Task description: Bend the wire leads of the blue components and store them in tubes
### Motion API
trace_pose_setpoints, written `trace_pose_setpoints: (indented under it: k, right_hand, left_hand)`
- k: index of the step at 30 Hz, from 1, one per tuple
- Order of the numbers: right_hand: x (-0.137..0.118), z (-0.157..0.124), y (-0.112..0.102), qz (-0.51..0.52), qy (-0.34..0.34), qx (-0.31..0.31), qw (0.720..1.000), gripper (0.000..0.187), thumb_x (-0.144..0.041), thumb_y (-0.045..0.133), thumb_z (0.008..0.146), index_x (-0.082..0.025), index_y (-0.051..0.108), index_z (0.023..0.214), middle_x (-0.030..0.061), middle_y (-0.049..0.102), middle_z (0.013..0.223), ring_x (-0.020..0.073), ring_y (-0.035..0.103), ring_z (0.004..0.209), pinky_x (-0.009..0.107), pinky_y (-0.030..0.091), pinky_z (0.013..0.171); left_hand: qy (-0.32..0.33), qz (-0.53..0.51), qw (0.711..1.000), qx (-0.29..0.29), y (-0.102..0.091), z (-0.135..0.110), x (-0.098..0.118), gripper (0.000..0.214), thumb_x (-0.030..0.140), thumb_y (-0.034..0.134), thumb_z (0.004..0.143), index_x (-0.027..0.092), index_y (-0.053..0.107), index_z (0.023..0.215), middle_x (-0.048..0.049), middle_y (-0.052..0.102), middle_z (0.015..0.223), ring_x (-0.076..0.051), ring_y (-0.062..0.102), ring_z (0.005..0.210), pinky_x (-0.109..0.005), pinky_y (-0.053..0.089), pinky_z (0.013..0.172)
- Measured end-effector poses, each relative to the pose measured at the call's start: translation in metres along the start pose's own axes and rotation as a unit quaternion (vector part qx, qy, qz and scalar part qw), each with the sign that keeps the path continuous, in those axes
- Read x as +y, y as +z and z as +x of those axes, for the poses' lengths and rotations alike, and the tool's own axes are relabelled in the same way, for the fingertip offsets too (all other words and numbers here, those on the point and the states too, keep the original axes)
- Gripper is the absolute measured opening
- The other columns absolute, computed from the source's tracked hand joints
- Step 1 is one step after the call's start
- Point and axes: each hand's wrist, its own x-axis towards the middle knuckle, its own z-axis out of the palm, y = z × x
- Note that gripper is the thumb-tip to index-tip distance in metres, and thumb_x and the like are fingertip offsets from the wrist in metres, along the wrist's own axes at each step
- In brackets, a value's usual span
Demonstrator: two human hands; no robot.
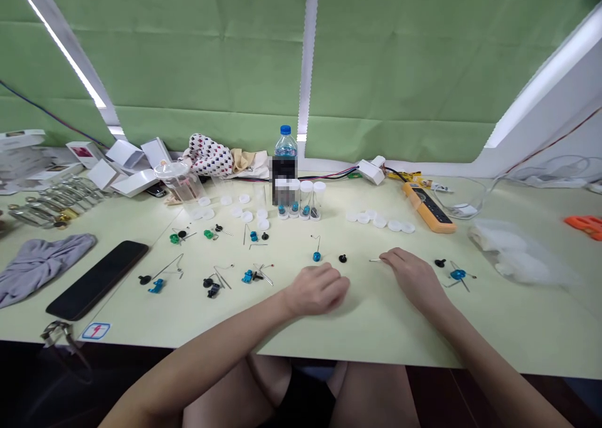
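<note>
My right hand (414, 276) pinches a short, thin metal rod (375, 260) just above or on the table; its tip points left. Fingers curled into a loose fist, my left hand (318, 290) rests on the table, and whatever it may hold is hidden. Just beyond it lie a blue part (316, 256) with a bent wire (318, 241) and a small black knob-like piece (343, 258). Right of my right hand are another black piece (440, 263) and a blue part (458, 275) with thin metal rods around it.
Small sets of green, blue and black parts with wires (175, 238) lie across the left-middle. Capped clear vials (305, 201) stand before a water bottle (285, 144). White caps (379, 222), an orange power strip (429, 209), plastic bags (512, 252) and a black phone (98, 280) surround them.
</note>
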Motion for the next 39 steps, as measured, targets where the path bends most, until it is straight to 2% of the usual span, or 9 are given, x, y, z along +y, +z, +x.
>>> trace_pose_setpoints:
  k: [3,6,12,15,19,22,25,30,39]
  right_hand:
    - [0.004,-0.008,0.005,0.028,0.045,-0.006,0.999,0.022,-0.025,0.037,0.092,-0.022,0.059,0.09,0.0039,0.064,0.087,0.0178,0.06,0.074,0.027,0.041,0.06]
    - [0.001,-0.011,0.008,0.046,0.072,0.003,0.996,0.027,-0.032,0.035,0.093,-0.022,0.06,0.087,0.004,0.063,0.088,0.0174,0.06,0.071,0.028,0.04,0.059]
    - [-0.004,-0.008,0.008,0.155,0.135,0.006,0.978,0.025,-0.036,0.041,0.09,-0.023,0.061,0.08,0.0027,0.063,0.088,0.0178,0.059,0.076,0.03,0.042,0.066]
    - [-0.004,-0.005,0.006,0.232,0.188,0.005,0.954,0.021,-0.038,0.049,0.085,-0.023,0.062,0.077,0.0016,0.064,0.086,0.0181,0.058,0.074,0.031,0.042,0.069]
    - [-0.018,-0.002,0.001,0.335,0.229,0.028,0.914,0.024,-0.045,0.055,0.079,-0.022,0.064,0.077,0.0029,0.065,0.083,0.0187,0.057,0.074,0.03,0.042,0.067]
    - [-0.042,0.004,-0.003,0.407,0.237,0.041,0.881,0.03,-0.05,0.058,0.076,-0.021,0.064,0.077,0.0041,0.065,0.079,0.0187,0.056,0.072,0.029,0.042,0.063]
    - [-0.07,0.016,-0.007,0.478,0.238,0.024,0.845,0.033,-0.052,0.059,0.076,-0.019,0.063,0.079,0.0039,0.062,0.074,0.017,0.053,0.065,0.027,0.04,0.054]
    - [-0.1,0.042,-0.009,0.554,0.212,0.031,0.805,0.031,-0.048,0.059,0.078,-0.018,0.061,0.079,0.0029,0.058,0.072,0.0132,0.048,0.059,0.024,0.038,0.048]
    - [-0.1,0.056,0.01,0.547,0.178,0.065,0.815,0.029,-0.046,0.057,0.082,-0.018,0.062,0.08,0.0042,0.059,0.073,0.0139,0.05,0.058,0.025,0.042,0.047]
  left_hand:
    - [-0.146,-0.07,0.978,0.128,-0.011,-0.004,-0.013,0.017,0.013,0.049,0.081,0.019,0.044,0.097,-0.0019,0.051,0.074,-0.013,0.048,0.067,-0.025,0.039,0.06]
    - [-0.298,-0.116,0.928,0.192,-0.016,0.0,-0.02,0.019,0.015,0.05,0.082,0.019,0.043,0.099,-0.0013,0.045,0.079,-0.012,0.045,0.067,-0.026,0.04,0.065]
    - [-0.451,-0.167,0.861,0.165,-0.015,0.004,-0.033,0.033,0.005,0.042,0.074,0.02,0.044,0.103,-0.0046,0.047,0.095,-0.014,0.046,0.085,-0.028,0.041,0.077]
    - [-0.494,-0.18,0.845,0.096,-0.008,-0.004,-0.044,0.046,0.0,0.041,0.065,0.02,0.047,0.106,-0.0067,0.048,0.109,-0.016,0.048,0.096,-0.03,0.042,0.083]
    - [-0.491,-0.218,0.84,-0.079,0.0,-0.012,-0.053,0.044,0.003,0.051,0.063,0.018,0.057,0.104,-0.0085,0.053,0.111,-0.022,0.048,0.108,-0.035,0.039,0.094]
    - [-0.459,-0.233,0.847,-0.135,0.003,-0.012,-0.051,0.045,0.013,0.064,0.063,0.018,0.059,0.108,-0.0091,0.056,0.111,-0.025,0.048,0.11,-0.035,0.04,0.095]
    - [-0.458,-0.222,0.852,-0.122,0.006,-0.009,-0.044,0.038,0.019,0.069,0.066,0.018,0.061,0.103,-0.0085,0.059,0.105,-0.023,0.052,0.103,-0.033,0.043,0.088]
    - [-0.466,-0.214,0.854,-0.087,0.004,-0.005,-0.042,0.012,0.016,0.06,0.072,0.018,0.062,0.083,-0.0033,0.063,0.084,-0.017,0.057,0.08,-0.03,0.046,0.076]
    - [-0.516,-0.343,0.785,0.017,-0.012,0.003,-0.047,0.021,0.027,0.064,0.07,0.017,0.062,0.089,-0.0025,0.066,0.081,-0.013,0.061,0.066,-0.027,0.052,0.068]
